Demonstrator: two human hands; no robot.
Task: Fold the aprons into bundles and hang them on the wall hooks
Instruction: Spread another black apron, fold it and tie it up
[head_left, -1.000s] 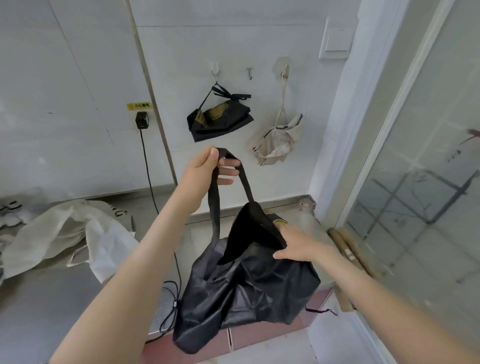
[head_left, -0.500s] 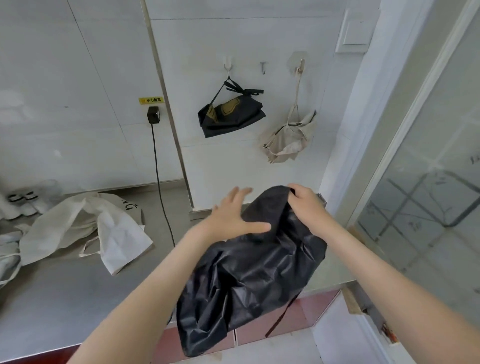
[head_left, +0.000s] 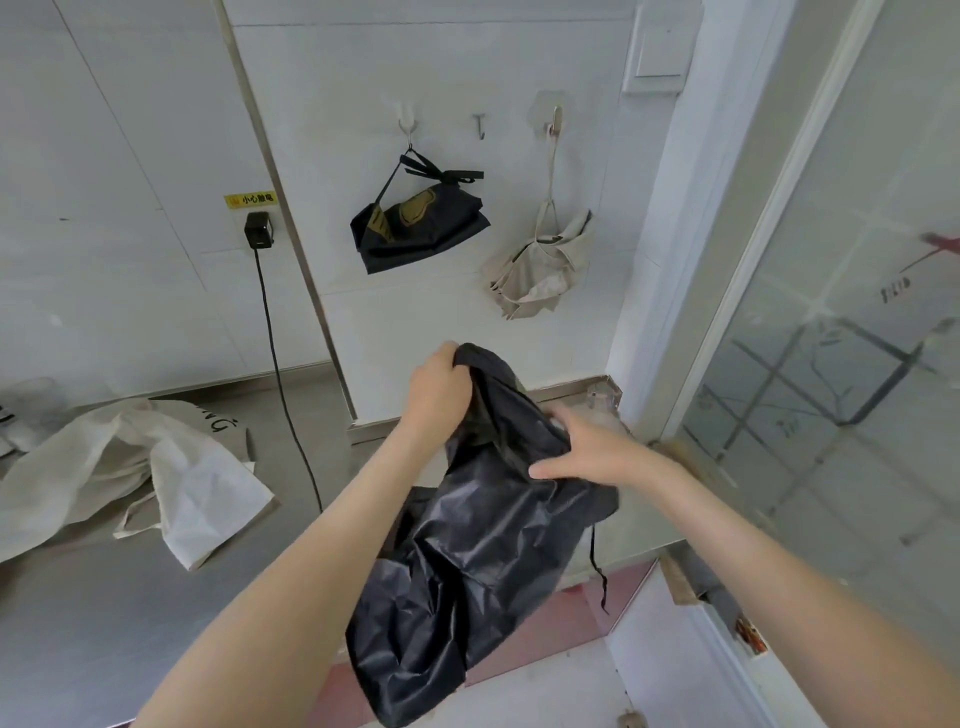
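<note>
Apron bundles (head_left: 421, 228) (head_left: 540, 270): two; wall hooks (head_left: 480, 127): three.

A glossy black apron (head_left: 467, 561) is held up, crumpled. A black bundle (head_left: 415, 231) and a beige bundle (head_left: 540, 270) hang on the outer hooks (head_left: 407, 120). A beige apron (head_left: 130, 467) lies rumpled on the counter (head_left: 104, 623).

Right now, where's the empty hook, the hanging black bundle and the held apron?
empty hook (head_left: 481, 126): head view, on its metal shank.
black bundle (head_left: 421, 228): head view, on its folded middle.
held apron (head_left: 483, 561): head view, on its hanging cloth.
</note>
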